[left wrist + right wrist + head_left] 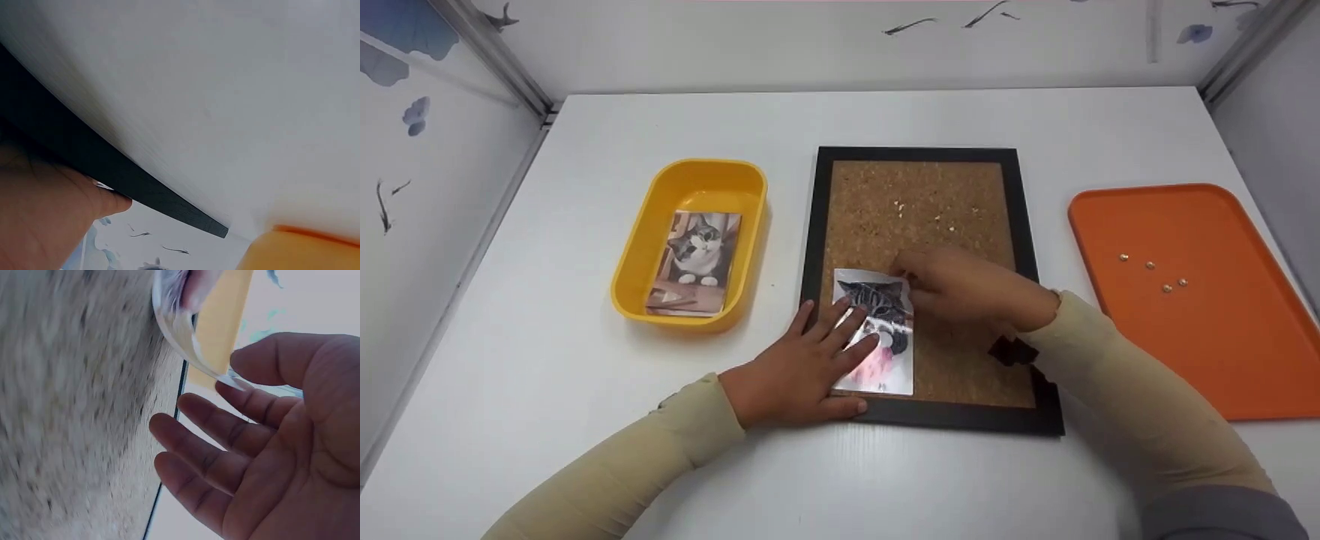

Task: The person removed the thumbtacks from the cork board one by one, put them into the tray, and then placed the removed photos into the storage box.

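A glossy cat photo [896, 379] lies over the lower left of a black-framed cork board [960, 375]. My left hand [799, 375] rests with spread fingers across the photo and the board's left edge; its thumb lies on the lower frame. At the photo's upper right corner is my right hand [967, 285]. In the right wrist view, the corner of the bent photo [188, 349] sits between the thumb and index finger of the right hand [270, 439], while the other fingers extend loosely. The left wrist view shows part of the left hand [50, 208] against the black frame [140, 180].
Left of the board stands a yellow tub [634, 270] with another cat photo [697, 262] inside. On the right, an orange tray [1207, 337] bears several small round shiny pieces [1150, 265]. Small pale specks [900, 210] dot the upper cork. Patterned panels surround the white table [547, 300].
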Tool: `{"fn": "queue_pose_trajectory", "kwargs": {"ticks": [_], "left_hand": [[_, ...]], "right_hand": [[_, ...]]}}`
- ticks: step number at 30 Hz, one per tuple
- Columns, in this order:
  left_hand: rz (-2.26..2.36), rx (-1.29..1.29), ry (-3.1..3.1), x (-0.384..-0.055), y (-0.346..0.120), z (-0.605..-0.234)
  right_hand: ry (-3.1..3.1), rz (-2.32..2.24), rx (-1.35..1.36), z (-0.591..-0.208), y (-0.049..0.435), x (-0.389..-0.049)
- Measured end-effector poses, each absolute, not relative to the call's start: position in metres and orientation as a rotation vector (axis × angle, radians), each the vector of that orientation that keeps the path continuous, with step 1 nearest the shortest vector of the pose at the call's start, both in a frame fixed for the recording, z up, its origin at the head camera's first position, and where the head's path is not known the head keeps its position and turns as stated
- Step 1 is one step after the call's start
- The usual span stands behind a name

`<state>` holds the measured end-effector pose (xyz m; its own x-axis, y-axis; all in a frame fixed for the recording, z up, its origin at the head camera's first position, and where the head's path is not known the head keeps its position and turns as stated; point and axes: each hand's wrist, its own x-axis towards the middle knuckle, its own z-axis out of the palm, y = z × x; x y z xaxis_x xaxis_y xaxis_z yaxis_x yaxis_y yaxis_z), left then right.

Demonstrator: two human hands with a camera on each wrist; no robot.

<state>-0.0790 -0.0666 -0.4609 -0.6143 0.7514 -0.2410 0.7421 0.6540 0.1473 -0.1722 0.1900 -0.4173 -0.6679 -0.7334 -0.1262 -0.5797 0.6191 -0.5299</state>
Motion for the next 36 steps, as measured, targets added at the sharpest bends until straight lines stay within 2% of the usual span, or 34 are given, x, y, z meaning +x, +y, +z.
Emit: {"fn": "queue_pose_trajectory", "kwargs": {"ticks": [10,28,36], "left_hand": [[0.034,1.154,2.560,-0.080,-0.067,-0.461],[0.020,1.177,2.567,-0.079,-0.066,-0.460],[0.016,1.152,2.553,-0.079,-0.066,-0.459]], "right_hand": [[2.212,-0.944,-0.929,-0.426,0.189,-0.164],[1.843,-1.443,-0.328,-0.443,0.180,-0.148],[1.821,-1.515,-0.268,-0.448,0.178,-0.145]]}}
